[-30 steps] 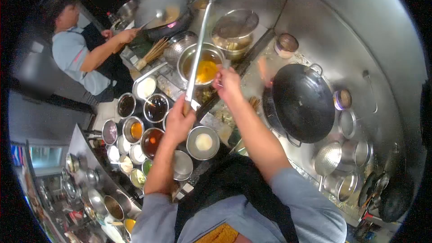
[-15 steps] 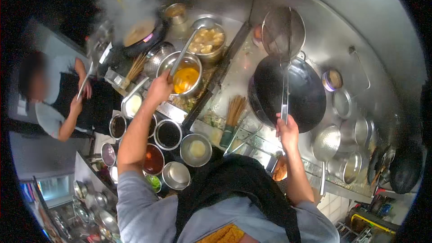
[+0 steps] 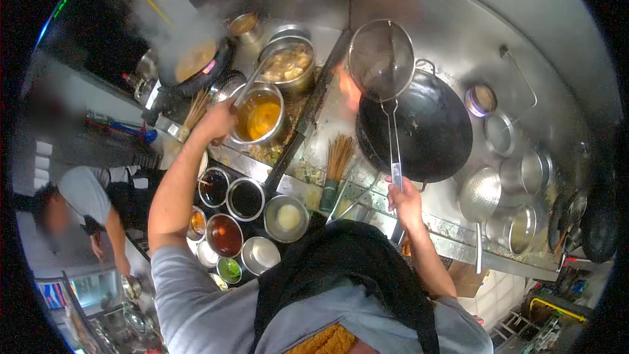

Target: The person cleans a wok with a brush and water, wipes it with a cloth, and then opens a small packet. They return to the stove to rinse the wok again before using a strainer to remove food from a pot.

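Observation:
My left hand (image 3: 221, 121) is closed around a ladle handle (image 3: 249, 85), just above the rim of a metal pot with orange-yellow liquid (image 3: 263, 118). The ladle slants away toward a pot of pale chunks in broth (image 3: 288, 64); its bowl is hard to make out there. My right hand (image 3: 405, 203) grips the handle of a round mesh strainer (image 3: 381, 59). That strainer hangs above the far left rim of a black wok (image 3: 436, 131), with its handle crossing over the wok. Orange flame (image 3: 350, 85) shows beside the wok's left side.
A bamboo brush (image 3: 339, 164) stands left of the wok. A perforated ladle (image 3: 480, 193) and metal pots (image 3: 517, 228) are on the right. Sauce containers (image 3: 224, 235) stand at lower left. Another wok (image 3: 196, 65) steams at far left. A co-worker (image 3: 98, 203) bends over at left.
My right hand and the strainer have shifted left. The ladle's bowl has dropped toward the broth pot. Flame now shows by the wok. The co-worker has bent down.

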Motion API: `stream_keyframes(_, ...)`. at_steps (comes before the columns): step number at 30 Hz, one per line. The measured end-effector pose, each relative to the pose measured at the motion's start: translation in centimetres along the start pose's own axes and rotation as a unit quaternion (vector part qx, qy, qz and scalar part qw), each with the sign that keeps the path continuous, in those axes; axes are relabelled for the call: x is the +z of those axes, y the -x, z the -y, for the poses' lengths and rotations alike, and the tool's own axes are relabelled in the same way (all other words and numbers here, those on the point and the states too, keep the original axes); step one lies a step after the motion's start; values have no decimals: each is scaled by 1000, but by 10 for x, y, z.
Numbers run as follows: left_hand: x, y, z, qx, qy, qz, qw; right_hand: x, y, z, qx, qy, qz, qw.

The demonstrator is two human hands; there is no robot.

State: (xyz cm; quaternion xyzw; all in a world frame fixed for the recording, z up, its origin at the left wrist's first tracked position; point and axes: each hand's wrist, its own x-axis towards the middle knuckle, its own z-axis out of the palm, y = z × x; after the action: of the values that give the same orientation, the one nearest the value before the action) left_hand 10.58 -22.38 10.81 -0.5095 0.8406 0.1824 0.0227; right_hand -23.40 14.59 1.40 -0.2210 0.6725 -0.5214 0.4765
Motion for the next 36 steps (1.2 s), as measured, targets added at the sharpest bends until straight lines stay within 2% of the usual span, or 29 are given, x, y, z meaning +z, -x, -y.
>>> stream_keyframes(4,-13,-23,1,-17,65,59,996,5,1,-2,-10,-16,29,999)
stream_keyframes(6,-36,-22,-23,-163,204,152,953,8,1,1,14,-21,31,999)
stream_keyframes(7,-41,-28,-22,-163,205,153,953,9,1,-1,14,-21,31,999)
stream_keyframes(9,-54,-36,-26,-233,281,181,913,12,0,-5,-1,-33,42,999)
stream_keyframes(11,-65,-39,-31,-237,276,171,916,16,0,-2,6,-38,43,998)
stream_keyframes(14,-73,-52,-27,-246,344,232,876,19,1,1,17,-37,48,998)
stream_keyframes(18,-75,-42,-33,-243,427,217,844,20,-2,-5,29,-48,60,997)
stream_keyframes(20,-65,-36,-28,-251,532,250,769,21,-3,-3,29,-46,61,997)
stream_keyframes(21,-56,-35,-25,-252,532,250,769,22,-3,-3,28,-43,64,997)
stream_keyframes(24,-33,-26,-24,-246,610,221,720,25,-7,-2,31,-43,65,996)
stream_keyframes(27,-18,-16,-26,-215,626,192,724,30,-10,6,28,-37,69,997)
stream_keyframes(28,-15,-13,-25,-207,645,200,708,31,-11,8,27,-34,69,997)
stream_keyframes(31,-11,-5,-33,-226,645,165,711,35,-16,12,27,-49,66,996)
stream_keyframes(32,2,-12,-20,-206,705,202,648,36,-18,15,20,-26,67,997)
stream_keyframes(35,15,-11,-36,-177,730,169,638,48,-22,20,6,-3,67,998)
stream_keyframes(36,26,-16,-35,-197,743,164,619,51,-25,23,-4,-4,61,998)
